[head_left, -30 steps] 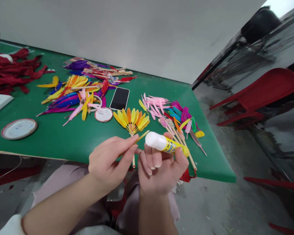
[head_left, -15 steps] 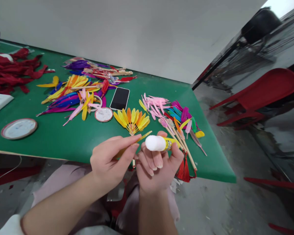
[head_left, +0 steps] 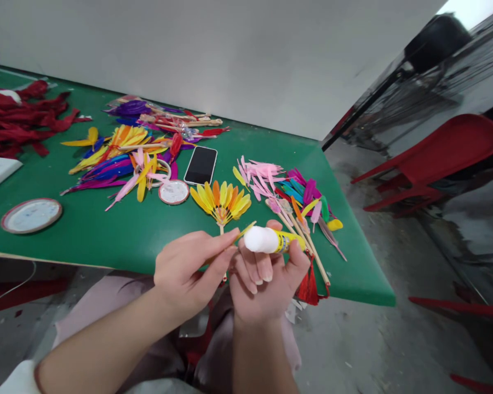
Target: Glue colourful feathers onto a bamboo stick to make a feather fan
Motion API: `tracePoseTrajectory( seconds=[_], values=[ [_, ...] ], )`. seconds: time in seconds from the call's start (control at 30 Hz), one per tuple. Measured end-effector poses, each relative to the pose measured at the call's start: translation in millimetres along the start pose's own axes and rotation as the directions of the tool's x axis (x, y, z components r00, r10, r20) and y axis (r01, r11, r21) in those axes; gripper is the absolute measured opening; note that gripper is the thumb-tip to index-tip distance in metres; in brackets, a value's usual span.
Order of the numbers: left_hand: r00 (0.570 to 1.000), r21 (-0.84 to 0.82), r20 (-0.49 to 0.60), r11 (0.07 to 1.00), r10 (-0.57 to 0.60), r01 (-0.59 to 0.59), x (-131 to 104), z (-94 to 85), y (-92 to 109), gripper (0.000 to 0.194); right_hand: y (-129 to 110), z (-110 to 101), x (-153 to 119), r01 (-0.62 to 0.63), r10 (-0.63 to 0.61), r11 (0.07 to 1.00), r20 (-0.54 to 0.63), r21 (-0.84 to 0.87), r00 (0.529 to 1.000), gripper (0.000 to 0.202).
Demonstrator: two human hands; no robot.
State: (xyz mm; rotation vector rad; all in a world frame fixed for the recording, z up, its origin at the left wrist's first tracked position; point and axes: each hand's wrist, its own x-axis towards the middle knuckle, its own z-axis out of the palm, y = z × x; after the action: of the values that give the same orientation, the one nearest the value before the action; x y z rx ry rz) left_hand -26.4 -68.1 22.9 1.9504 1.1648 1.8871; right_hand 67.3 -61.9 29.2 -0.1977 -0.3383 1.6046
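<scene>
My left hand (head_left: 191, 268) pinches a thin yellow feather (head_left: 245, 229) between thumb and fingertips, its tip pointing right. My right hand (head_left: 265, 279) holds a glue stick with a white end and yellow body (head_left: 288, 241); the white end faces left, close to the feather tip. Just beyond my hands, a fan of yellow and orange feathers (head_left: 222, 200) on a wooden stick lies on the green table (head_left: 148, 241). The lower part of that stick is partly hidden by my hands.
A phone (head_left: 201, 165) lies behind the fan. Pink feathers (head_left: 265, 175) and sticks with red tassels (head_left: 308, 284) are at the right. Colourful feathers (head_left: 110, 167), round lids (head_left: 32, 215) and dark red cloth strips (head_left: 20, 123) are at the left. A red chair (head_left: 447, 148) stands beyond the table.
My left hand has shifted slightly right with the feather, whose tip is now nearer the white end. My right hand and the glue stick have barely moved.
</scene>
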Motion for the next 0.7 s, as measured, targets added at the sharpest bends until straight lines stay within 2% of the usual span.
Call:
tracePoseTrajectory(
  seconds=[0.33,0.7],
  values=[
    [0.999,0.030,0.019,0.999,0.040,-0.041,0.5,-0.4,-1.3,0.025,-0.8,-0.5,-0.9,0.013,-0.015,0.998,-0.036,-0.053,0.999,0.026],
    [0.988,0.058,0.043,0.987,0.145,-0.148,1.2,-2.4,-3.9,0.025,-1.7,0.3,-0.5,0.040,-0.052,0.992,-0.102,-0.117,0.993,0.025]
  ],
)
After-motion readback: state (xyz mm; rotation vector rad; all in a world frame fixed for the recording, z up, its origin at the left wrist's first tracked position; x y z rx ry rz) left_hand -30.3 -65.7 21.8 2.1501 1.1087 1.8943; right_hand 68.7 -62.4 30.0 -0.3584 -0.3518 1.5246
